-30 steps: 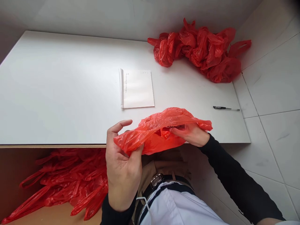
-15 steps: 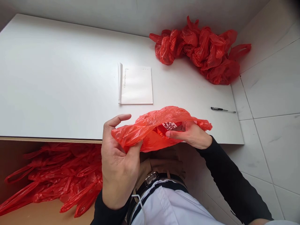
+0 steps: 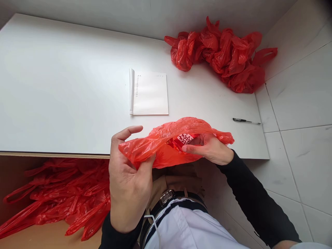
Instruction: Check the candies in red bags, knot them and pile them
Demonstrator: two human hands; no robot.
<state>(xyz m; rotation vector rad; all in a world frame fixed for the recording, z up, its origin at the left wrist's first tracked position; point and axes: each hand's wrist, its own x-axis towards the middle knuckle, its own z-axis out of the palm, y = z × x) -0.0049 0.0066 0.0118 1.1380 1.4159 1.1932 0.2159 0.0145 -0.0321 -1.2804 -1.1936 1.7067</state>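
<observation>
I hold a crumpled red plastic bag (image 3: 168,140) stretched between both hands, just above the near edge of the white table (image 3: 64,97). My left hand (image 3: 128,180) pinches the bag's left end between thumb and fingers, with the index finger raised. My right hand (image 3: 210,148) grips the right end, fingers tucked into the bag beside a white printed patch (image 3: 185,139).
A white notepad (image 3: 149,92) lies on the table beyond the bag. A pile of crumpled red bags (image 3: 220,55) sits at the far right corner. A black pen (image 3: 245,121) rests near the right edge. More red bags (image 3: 59,197) lie on the brown surface below left.
Both hands with the bag have drifted slightly left. The white printed patch inside the bag has come into view by my right fingers.
</observation>
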